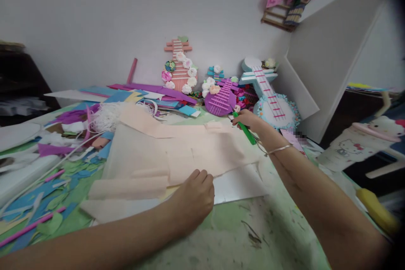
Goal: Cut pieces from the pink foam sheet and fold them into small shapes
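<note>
My left hand [193,196] rests knuckles-up on the near edge of a large peach paper sheet [177,152], fingers curled and pressing it to the table. My right hand [248,120] reaches to the sheet's far right corner, closed around a green-handled tool [245,131] that looks like scissors. A thin bracelet [280,149] circles that wrist. A white board [237,185] lies under the sheet's near right part.
Coloured paper scraps [47,202] litter the left of the green table [253,228]. Craft guitars stand at the back: pink [179,67], purple [221,99], pale blue [268,101]. A white panel [329,50] leans at right, a cartoon-cat item [357,139] beside it.
</note>
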`<state>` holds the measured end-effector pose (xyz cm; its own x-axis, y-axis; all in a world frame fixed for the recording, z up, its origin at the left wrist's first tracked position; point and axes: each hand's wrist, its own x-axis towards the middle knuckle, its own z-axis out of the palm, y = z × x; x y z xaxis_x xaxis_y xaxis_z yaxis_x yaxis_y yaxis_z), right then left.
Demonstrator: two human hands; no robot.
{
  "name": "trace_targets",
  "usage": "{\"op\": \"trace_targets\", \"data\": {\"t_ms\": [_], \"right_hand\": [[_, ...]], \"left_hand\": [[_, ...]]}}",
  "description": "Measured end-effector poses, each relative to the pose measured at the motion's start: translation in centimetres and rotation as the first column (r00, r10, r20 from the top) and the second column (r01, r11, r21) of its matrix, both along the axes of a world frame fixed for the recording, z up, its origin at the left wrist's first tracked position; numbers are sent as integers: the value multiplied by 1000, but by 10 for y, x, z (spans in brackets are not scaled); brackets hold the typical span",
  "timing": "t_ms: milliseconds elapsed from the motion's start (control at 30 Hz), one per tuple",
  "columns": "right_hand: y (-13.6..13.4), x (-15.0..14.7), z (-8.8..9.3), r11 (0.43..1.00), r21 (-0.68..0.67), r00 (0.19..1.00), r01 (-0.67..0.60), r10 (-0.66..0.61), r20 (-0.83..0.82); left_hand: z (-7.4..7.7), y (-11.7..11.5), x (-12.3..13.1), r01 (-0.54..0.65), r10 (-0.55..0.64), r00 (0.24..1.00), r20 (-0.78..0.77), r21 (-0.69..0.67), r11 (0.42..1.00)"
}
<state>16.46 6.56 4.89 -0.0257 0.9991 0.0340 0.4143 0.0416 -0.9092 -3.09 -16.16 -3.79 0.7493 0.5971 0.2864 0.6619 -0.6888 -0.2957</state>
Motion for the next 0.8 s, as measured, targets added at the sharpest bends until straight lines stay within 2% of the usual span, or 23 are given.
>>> {"op": "trace_targets", "data": {"t_ms": [133, 233, 300, 333, 433, 500, 567, 633, 700, 800], "right_hand": [[-52, 20, 7, 998, -44, 993, -55, 59, 106], [-88, 27, -2, 995, -39, 982, -94, 99, 163], [-105, 28, -15, 991, -6, 920, -132, 125, 371], [-112, 29, -22, 991, 2, 860, -135, 116, 497], [-122, 29, -43, 992, 9, 794, -122, 92, 601], [-123, 31, -53, 991, 26, 758, -130, 83, 647], [-123, 35, -58, 986, 34, 728, -165, 98, 679], [-123, 39, -60, 978, 36, 700, -207, 122, 704], [-122, 43, -61, 971, 35, 672, -238, 139, 727], [-123, 50, -62, 966, 37, 639, -255, 139, 757]], "left_hand": [[6, -3, 9, 11, -13, 998, -60, -42, 999], [10, -7, 16, 42, -51, 997, -65, -123, 991], [15, -10, 15, 60, -58, 998, 14, -187, 981], [19, -11, 11, 67, -54, 996, 69, -215, 974], [34, -8, -18, 47, 0, 978, 210, -218, 975], [46, 0, -48, -67, 126, 952, 280, -209, 976], [56, 12, -78, -191, 259, 921, 291, -242, 951], [60, 25, -98, -245, 336, 894, 296, -304, 921], [59, 38, -104, -228, 361, 879, 313, -390, 892], [49, 55, -88, -156, 335, 884, 325, -471, 868]]}}
